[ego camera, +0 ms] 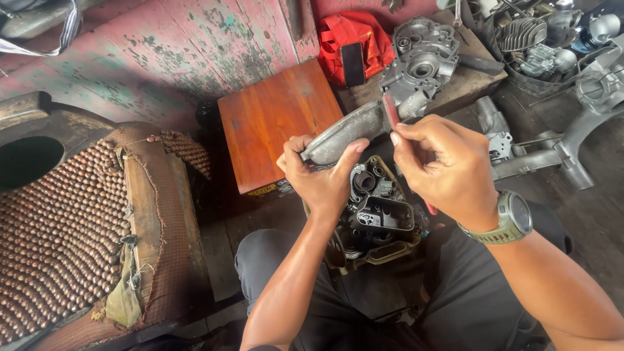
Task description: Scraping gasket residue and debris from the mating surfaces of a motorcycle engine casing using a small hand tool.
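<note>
Left hand [322, 179] grips a grey metal cover [344, 136] above the engine case [377, 218]; right hand [448, 172] pinches a red-handled tool [391, 112] against it.

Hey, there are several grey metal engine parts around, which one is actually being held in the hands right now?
The long curved grey cover, pinched by the left hand; the right hand holds a red tool against it. The other castings rest untouched.
</note>
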